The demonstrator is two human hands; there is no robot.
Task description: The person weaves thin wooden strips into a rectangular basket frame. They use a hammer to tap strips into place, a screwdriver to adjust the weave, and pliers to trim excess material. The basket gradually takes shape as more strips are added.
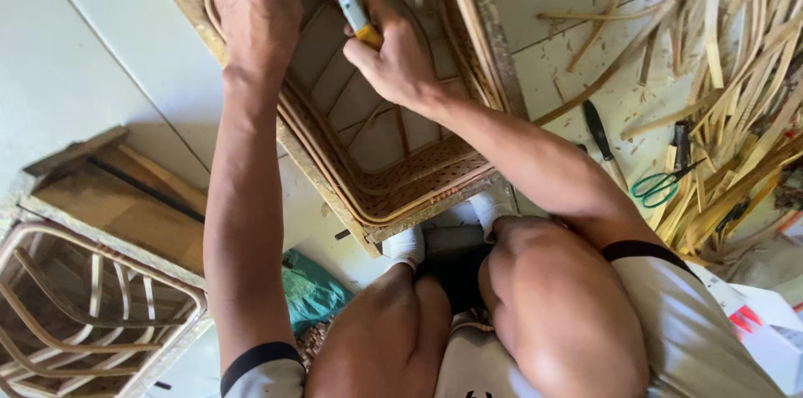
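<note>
Two hands work the frame; right hand clamps a yellow tool; left hand fingers hidden, grip unclear; green bag below.

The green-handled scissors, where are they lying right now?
In the head view, the green-handled scissors lie on the floor at the right, beside the pile of cane strips and just below a dark-handled knife.

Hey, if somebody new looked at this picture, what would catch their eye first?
Probably the two bare arms reaching up the middle: the right hand grips a yellow-handled tool over a woven cane seat in a wooden frame, while the left hand rests on the frame's top edge. Next, the heap of cane strips at right, with green-handled scissors beside it.
</note>
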